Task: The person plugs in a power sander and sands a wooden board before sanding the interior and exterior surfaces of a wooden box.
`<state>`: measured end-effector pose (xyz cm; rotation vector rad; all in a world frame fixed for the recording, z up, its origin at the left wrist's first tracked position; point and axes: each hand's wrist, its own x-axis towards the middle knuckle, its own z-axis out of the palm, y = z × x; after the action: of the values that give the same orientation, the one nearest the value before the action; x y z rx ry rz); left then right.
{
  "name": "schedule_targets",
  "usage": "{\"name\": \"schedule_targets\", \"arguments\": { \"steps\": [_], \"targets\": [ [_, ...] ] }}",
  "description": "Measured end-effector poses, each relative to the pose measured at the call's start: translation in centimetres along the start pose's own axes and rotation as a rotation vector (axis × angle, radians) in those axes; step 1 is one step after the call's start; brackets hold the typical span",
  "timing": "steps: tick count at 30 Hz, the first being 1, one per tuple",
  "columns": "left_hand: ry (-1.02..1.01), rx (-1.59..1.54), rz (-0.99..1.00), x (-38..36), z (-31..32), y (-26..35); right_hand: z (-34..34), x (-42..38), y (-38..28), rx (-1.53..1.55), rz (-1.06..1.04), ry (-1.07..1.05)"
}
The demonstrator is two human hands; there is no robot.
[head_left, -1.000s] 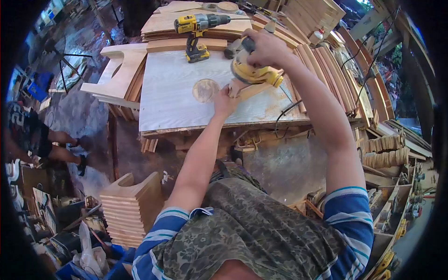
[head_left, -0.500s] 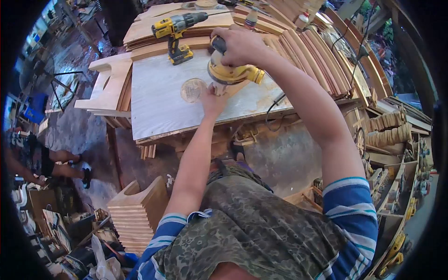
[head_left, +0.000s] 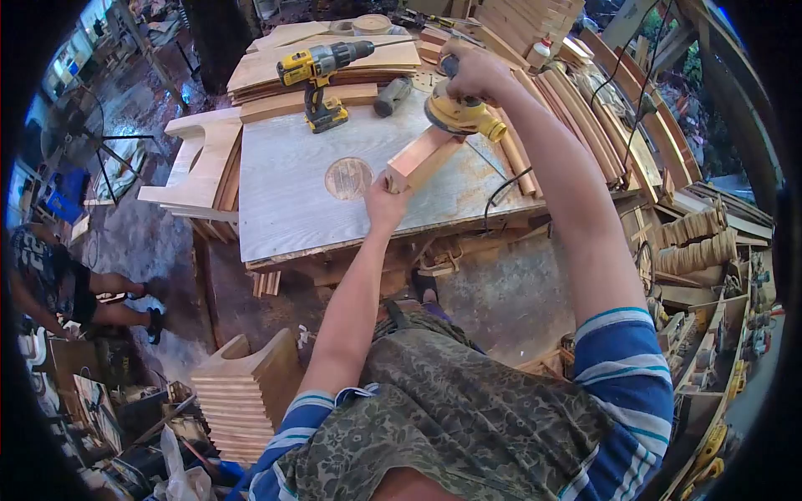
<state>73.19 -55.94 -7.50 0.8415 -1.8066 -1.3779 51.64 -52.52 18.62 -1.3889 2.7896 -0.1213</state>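
Note:
My right hand (head_left: 478,73) is wrapped around the top of a yellow and black orbital sander (head_left: 451,110). The sander's pad rests on the far end of a wooden block (head_left: 424,157), which lies slanted on the worktable (head_left: 284,200). With closed fingers my left hand (head_left: 386,200) grips the near end of that block. A yellow and black cordless drill (head_left: 322,83) stands upright to the left, its long bit pointing right. Beside it lies a dark grey cylindrical object (head_left: 393,97). A round wooden inset (head_left: 348,179) shows in the tabletop left of my left hand.
Stacked wooden boards (head_left: 326,60) line the table's back, and long wood strips (head_left: 572,125) lie at right. A black cord (head_left: 501,194) hangs over the front edge. Curved wooden pieces (head_left: 242,392) are piled on the floor. Another person (head_left: 54,280) is at far left.
The sander has moved right and away along the block, uncovering its near part and the grey cylindrical object. My left hand still grips the near end.

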Motion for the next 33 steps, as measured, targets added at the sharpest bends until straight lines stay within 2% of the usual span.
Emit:
{"name": "schedule_targets", "arguments": {
  "steps": [7,9,17,21,29,33],
  "targets": [
    [0.031,-0.097,0.045,-0.8,1.3,0.0,-0.3,0.7,3.4,-0.026,0.104,-0.017],
    [0.024,-0.059,0.048,-1.0,1.1,0.2,-0.2,1.1,4.6,0.006,0.025,0.010],
    [0.028,-0.086,0.080,-0.4,1.1,-1.5,0.9,3.0,6.6,-0.004,0.024,0.051],
    [0.003,-0.092,0.064,-0.3,0.6,-1.1,-0.5,2.6,5.8,0.022,0.029,-0.012],
    [-0.057,-0.119,0.065,-0.7,0.1,-0.3,0.3,3.0,6.1,0.021,-0.014,0.029],
    [-0.014,-0.129,0.063,-0.7,0.4,-0.6,0.3,2.7,5.7,0.052,-0.062,0.033]
  ]
}}
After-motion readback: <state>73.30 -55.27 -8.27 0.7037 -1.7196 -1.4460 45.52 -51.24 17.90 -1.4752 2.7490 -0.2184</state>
